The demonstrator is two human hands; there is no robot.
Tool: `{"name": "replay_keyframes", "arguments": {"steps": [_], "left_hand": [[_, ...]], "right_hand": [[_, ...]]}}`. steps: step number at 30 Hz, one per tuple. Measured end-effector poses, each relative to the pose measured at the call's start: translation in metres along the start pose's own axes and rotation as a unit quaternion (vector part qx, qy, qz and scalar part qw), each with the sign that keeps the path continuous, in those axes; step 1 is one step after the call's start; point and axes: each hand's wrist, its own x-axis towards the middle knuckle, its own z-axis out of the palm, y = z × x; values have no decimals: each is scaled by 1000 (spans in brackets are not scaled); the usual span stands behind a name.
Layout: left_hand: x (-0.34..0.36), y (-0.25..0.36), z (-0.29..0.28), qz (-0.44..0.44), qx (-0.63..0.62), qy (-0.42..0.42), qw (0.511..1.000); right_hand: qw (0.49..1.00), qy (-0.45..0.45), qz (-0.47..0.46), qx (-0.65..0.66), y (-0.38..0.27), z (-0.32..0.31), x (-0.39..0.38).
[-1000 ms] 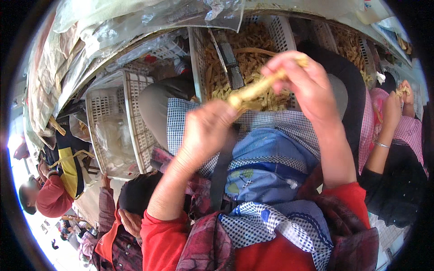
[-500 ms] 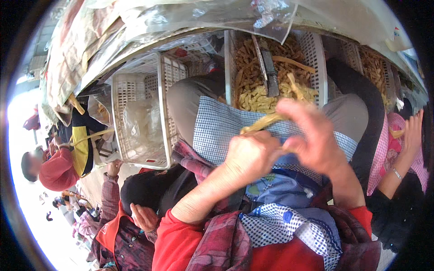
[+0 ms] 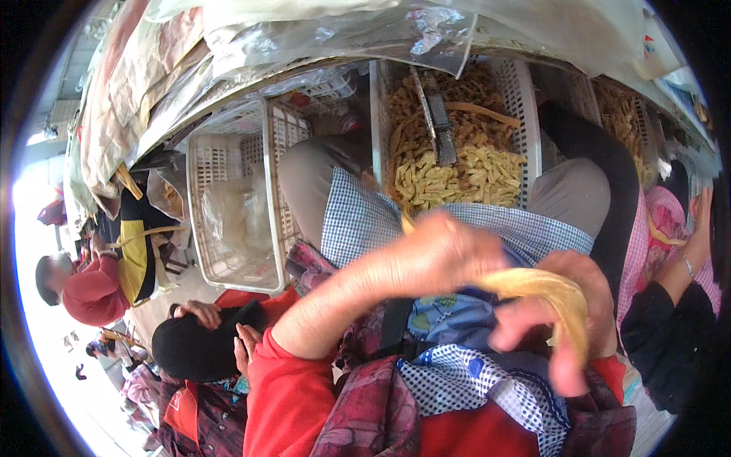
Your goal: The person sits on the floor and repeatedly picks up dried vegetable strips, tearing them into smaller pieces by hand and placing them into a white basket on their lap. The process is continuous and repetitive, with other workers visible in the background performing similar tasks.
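My left hand [image 3: 457,255], blurred by motion, is closed around a long, bendy yellowish strip [image 3: 537,285]. A short end of the strip shows above this hand's knuckles. From the left hand the strip arches rightward into my right hand [image 3: 590,278] and hangs down along its blurred fingers, which are curled about it. Both hands are over my lap, above the blue checked apron [image 3: 354,217]. In front of my knees stands a white basket [image 3: 531,126] holding short yellow cut pieces [image 3: 457,177] and longer brown strips [image 3: 487,85]. A flat metal bar [image 3: 442,126] leans in it.
To the left, a white slatted crate [image 3: 276,194] holds clear plastic bags [image 3: 232,209]. Plastic sheeting [image 3: 343,34] covers the surface ahead. Close on my left a person in a dark cap [image 3: 199,343] bends over; another person's arm [image 3: 678,263] is at the right.
My right hand has come down and toward me, with the strip now arched across it. My left hand has shifted slightly right. The person on the left has leaned in, showing the dark cap.
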Motion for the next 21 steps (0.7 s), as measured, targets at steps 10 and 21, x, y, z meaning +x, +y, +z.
{"name": "replay_keyframes", "arguments": {"steps": [10, 21], "left_hand": [[-16, 4, 16, -80, 149, 213, 962], [-48, -9, 42, -164, 71, 218, 959]], "right_hand": [[873, 165, -3, -460, 57, 6, 32], [869, 414, 158, 218, 45, 6, 24]]}}
